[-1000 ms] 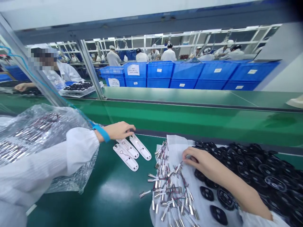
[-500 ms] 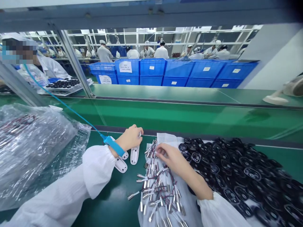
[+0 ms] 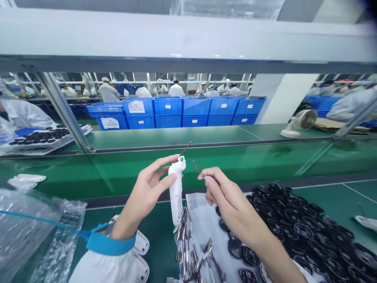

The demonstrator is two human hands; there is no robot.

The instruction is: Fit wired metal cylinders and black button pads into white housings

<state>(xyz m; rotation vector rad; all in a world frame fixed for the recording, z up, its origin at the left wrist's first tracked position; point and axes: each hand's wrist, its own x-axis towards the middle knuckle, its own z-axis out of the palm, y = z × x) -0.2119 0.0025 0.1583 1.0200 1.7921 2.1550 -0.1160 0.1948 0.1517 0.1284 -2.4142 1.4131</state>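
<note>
My left hand is closed around a curved white plastic housing, held upright above the bench. A green bit shows in the housing's top opening, and a thin dark red wire sticks up behind it. To the right, my right hand pinches a short red-and-dark wire, its tip apart from the housing. Whatever hangs on the wire's other end is hidden by the fingers. Below both hands lies a pile of small silver metal cylinders with wires. White plastic shells rest beside my left wrist.
Many black rounded parts cover the bench at right, beside a white sheet. Clear plastic bags lie at left. A green ledge with a small fan runs behind. Blue bins and co-workers are beyond.
My left hand has lifted a white housing up from the bench. My right hand has risen from the silver parts with a wire. The view has tilted up and turned right.
</note>
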